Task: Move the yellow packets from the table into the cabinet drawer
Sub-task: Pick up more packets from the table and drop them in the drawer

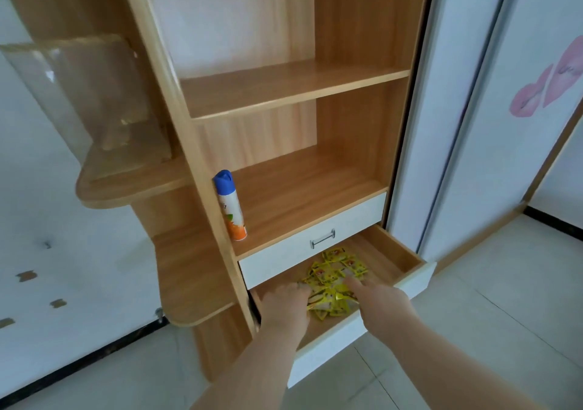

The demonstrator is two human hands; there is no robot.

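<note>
Several yellow packets point(335, 277) lie in a loose pile inside the pulled-out lower drawer point(407, 260) of a wooden cabinet. My left hand point(285, 304) reaches into the drawer at the pile's left side, palm down, fingers touching the packets' edge. My right hand point(381, 301) is over the pile's right front, fingers spread and pressing on the packets. I cannot see whether either hand grips a packet. No table is in view.
The upper drawer point(347, 226) with a metal handle is closed just above. A spray can point(230, 207) with a blue cap stands on the shelf over it. White sliding doors point(457, 125) stand to the right, rounded side shelves point(189, 289) to the left, tiled floor below.
</note>
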